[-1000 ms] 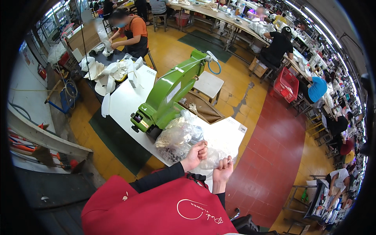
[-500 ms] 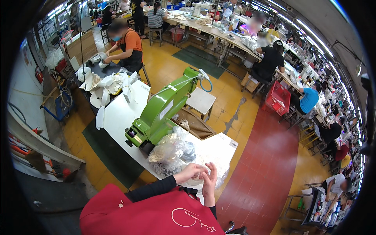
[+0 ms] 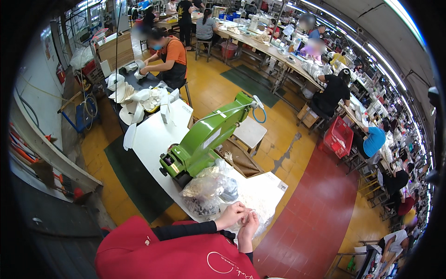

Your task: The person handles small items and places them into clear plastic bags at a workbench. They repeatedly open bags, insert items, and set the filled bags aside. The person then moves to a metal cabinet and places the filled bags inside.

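We see left hand (image 3: 232, 214) and right hand (image 3: 249, 227) meet, fingers curled, beside the plastic bag (image 3: 204, 187), probably for precision; any grasp we cannot tell.

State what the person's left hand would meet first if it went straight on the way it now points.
Probably the right hand: the left hand points rightward at its fingers, which look very close or touching, though depth is unclear from this one view.
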{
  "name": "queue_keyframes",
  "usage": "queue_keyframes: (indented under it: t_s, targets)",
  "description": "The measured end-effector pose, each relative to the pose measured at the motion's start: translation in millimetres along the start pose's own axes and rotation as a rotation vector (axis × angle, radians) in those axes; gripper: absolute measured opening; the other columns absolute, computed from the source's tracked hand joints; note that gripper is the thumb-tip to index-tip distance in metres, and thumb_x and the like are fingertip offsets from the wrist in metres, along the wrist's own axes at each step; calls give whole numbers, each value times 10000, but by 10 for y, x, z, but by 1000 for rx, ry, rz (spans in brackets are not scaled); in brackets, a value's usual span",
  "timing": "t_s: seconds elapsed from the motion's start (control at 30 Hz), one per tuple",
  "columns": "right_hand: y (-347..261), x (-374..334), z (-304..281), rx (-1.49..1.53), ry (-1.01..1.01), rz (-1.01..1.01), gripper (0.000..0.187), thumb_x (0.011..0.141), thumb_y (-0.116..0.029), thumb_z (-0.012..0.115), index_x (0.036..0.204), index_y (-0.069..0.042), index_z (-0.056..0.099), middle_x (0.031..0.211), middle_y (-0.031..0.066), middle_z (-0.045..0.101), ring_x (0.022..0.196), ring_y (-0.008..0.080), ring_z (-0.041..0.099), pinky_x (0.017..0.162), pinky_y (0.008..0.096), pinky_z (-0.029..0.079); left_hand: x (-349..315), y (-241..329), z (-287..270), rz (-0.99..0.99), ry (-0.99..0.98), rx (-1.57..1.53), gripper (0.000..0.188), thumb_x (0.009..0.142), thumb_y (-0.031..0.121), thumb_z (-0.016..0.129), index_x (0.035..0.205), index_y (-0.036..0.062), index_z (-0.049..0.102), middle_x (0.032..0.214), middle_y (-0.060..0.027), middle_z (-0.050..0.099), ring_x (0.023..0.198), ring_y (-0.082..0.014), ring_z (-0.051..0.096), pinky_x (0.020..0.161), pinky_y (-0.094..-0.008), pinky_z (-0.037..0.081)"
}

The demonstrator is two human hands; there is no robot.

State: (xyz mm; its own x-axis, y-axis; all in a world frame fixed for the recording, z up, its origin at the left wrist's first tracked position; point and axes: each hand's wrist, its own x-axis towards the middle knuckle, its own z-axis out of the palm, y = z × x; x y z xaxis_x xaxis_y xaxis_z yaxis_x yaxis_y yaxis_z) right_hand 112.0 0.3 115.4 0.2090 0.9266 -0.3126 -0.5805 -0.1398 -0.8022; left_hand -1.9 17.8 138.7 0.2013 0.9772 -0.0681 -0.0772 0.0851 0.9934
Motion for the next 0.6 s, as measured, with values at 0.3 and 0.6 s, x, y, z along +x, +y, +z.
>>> queue_keyframes:
  t_s: [0.3,0.6]
  targets:
    - [-355,-148,156,-384,-67,-356,337,785,83,602,1061,-37,452,1111,100,467,742,123,509,635,241,413,70,1,-113,437,-92,608,128,848,71,582,945,49,663,944,-92,549,789,-259,593,697,-332,482]
    - [-403,-239,96,-1053,-264,-586,219,752,-54,748,818,9,548,770,75,543,661,154,504,570,294,393,198,-200,-229,-392,-153,-283,263,947,259,579,920,21,686,920,3,653,892,-88,560,852,-258,411]
